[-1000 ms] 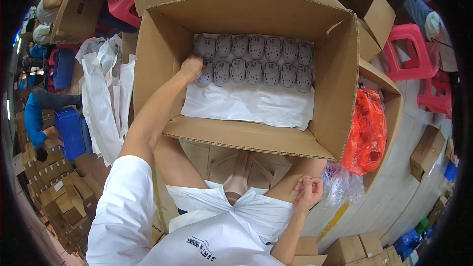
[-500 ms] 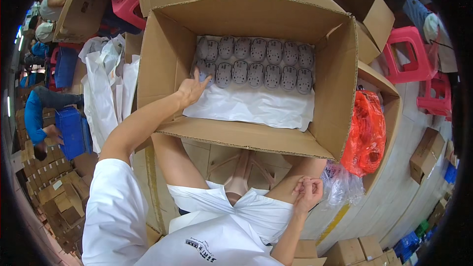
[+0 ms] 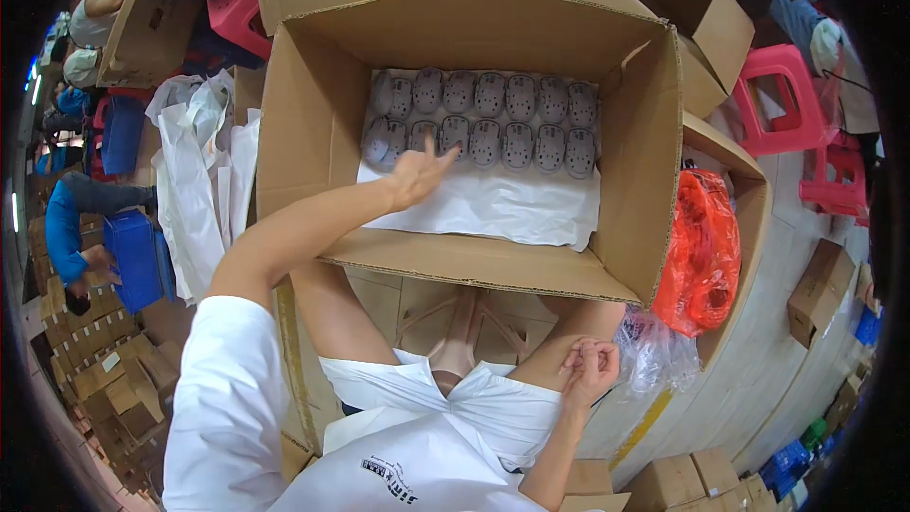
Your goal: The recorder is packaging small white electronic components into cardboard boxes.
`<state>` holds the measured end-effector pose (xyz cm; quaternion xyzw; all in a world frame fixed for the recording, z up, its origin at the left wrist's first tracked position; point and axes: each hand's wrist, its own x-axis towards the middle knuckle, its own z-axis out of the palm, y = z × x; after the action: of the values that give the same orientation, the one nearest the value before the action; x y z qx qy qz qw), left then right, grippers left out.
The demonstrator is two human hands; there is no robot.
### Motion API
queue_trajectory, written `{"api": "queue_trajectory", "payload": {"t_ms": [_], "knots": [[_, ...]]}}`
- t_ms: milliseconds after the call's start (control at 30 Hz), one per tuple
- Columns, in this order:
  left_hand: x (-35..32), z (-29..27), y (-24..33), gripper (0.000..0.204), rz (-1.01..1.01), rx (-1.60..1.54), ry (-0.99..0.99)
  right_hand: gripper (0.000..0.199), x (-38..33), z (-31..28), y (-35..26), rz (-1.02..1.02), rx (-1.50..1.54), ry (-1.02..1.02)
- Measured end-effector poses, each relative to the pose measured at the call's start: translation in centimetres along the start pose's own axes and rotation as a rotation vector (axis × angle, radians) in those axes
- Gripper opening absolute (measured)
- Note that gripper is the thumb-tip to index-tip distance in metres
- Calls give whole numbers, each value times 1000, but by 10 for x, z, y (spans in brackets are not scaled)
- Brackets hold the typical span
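A: How are the fingers of the left hand (image 3: 415, 173) seen?

B: They are loosely spread, one pointing upward, and nothing is gripped. The hand is raised over the white paper sheet (image 3: 483, 204) inside the large cardboard box (image 3: 313, 114), just below the two rows of grey perforated clogs (image 3: 488, 120). A second ago it was laid against the leftmost clogs; since then it has been drawn back toward the near side of the box.

A: And the right hand (image 3: 590, 372)?

B: Its fingers are curled into a loose fist beside the right thigh. Whether anything small is pinched cannot be told. Its place is unchanged from the earlier frames.

A: What is seen around the box?

B: An orange plastic bag (image 3: 701, 251) is hung against its right wall, a pink plastic stool (image 3: 782, 100) is set beyond that, and white bags (image 3: 194, 171) are piled at the left.
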<state>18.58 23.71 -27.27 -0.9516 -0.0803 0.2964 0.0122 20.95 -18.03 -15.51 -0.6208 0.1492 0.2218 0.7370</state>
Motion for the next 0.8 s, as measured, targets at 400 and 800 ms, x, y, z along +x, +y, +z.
{"api": "queue_trajectory", "payload": {"t_ms": [400,800], "knots": [[55,-5,88,64,38,-59,106,13,0,-5,4,34,70,27],[112,-46,141,40,242,-38,251,11,3,-2,-3,36,130,82]]}}
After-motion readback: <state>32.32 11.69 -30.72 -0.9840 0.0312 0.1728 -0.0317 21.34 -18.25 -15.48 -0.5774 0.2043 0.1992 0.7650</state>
